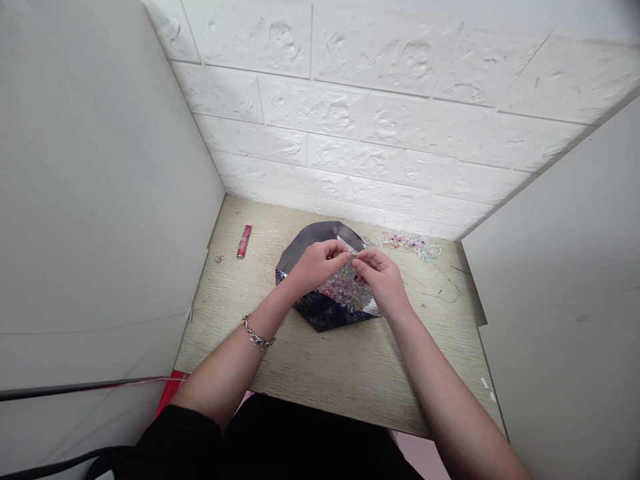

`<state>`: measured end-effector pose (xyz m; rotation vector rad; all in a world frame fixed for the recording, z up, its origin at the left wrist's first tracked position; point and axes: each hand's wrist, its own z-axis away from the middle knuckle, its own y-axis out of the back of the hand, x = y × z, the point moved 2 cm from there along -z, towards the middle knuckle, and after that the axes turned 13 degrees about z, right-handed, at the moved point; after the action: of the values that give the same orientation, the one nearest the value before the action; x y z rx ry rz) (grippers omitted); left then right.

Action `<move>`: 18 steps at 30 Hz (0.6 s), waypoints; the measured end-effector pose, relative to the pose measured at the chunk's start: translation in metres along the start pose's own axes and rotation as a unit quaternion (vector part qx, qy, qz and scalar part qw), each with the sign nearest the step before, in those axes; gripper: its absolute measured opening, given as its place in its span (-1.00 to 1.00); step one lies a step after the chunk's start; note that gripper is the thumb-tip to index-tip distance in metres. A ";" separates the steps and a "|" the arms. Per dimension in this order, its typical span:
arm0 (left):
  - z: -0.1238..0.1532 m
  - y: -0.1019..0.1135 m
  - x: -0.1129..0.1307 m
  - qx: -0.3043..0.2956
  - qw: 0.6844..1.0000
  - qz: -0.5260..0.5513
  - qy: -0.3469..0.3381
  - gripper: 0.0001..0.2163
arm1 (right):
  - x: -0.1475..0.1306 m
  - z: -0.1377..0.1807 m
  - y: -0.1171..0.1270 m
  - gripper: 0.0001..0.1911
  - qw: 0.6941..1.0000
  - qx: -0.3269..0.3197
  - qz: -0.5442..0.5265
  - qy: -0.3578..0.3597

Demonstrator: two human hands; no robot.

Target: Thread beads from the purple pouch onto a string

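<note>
My left hand (323, 264) and my right hand (383, 277) meet fingertip to fingertip, both pinched closed. Between them is a small pale bead (353, 254), mostly covered by the fingers; any thread through it is too fine to make out. Just below the fingers sits a dark, shiny-lined bag (320, 313), opened wide like a bowl. Loose multicoloured beads (345, 290) fill its bottom. A chain bracelet (257, 337) circles my left wrist.
Strung beads (413, 244) lie in a tangle at the back right, with thin thread (445, 293) trailing nearby. A red tube (244, 241) lies at the back left of the wooden table (340, 380). A brick-patterned wall (330, 110) and side panels enclose the table.
</note>
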<state>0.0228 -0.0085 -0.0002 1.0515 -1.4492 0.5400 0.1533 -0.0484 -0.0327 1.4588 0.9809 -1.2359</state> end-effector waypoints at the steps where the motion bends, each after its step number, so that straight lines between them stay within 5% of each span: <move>1: 0.000 0.000 0.000 0.004 1.000 0.001 -0.003 -0.77 | 0.000 0.000 0.000 -0.77 1.000 0.000 -0.005 -0.001; 18: 0.000 -0.002 -0.001 0.003 1.000 -0.003 -0.013 -0.76 | 0.001 0.002 -0.007 -0.76 0.996 -0.029 -0.081 -0.029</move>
<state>0.0245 -0.0090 -0.0020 1.0699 -1.4677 0.5293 0.1463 -0.0486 -0.0353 1.3115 1.1033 -1.3467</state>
